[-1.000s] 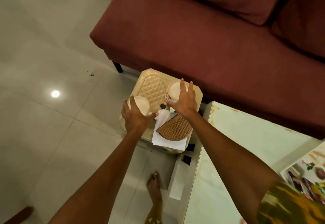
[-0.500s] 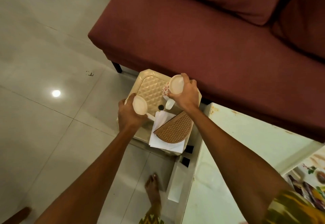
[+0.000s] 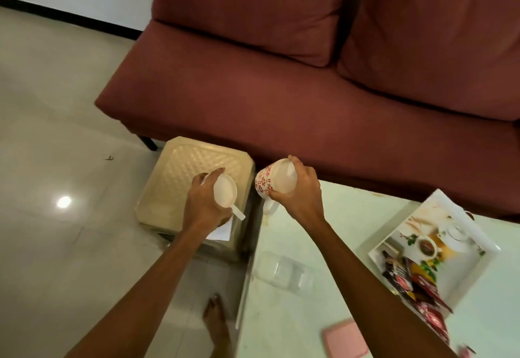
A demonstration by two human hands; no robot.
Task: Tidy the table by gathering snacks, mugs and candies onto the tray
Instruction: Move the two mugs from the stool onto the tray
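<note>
My left hand (image 3: 204, 203) grips a plain white mug (image 3: 225, 194) above the beige plastic stool (image 3: 180, 186), the mug's handle pointing toward me. My right hand (image 3: 299, 193) holds a white mug with a red flower pattern (image 3: 270, 182), tilted, over the table's far left corner. The white tray (image 3: 467, 234) with a printed tea picture lies on the table at the right. Dark and red snack packets (image 3: 408, 276) lie in its near end.
A maroon sofa (image 3: 281, 90) with two cushions runs behind the stool and the pale green table (image 3: 337, 217). A clear plastic container (image 3: 287, 273) and a pink lid (image 3: 346, 340) lie on the table. White paper (image 3: 222, 231) sits on the stool. A bare foot (image 3: 215, 321) stands on the tiled floor.
Both hands closed on the mugs and lifted them off the stool. They moved right, toward the table, and the view swung right and up so the tray shows.
</note>
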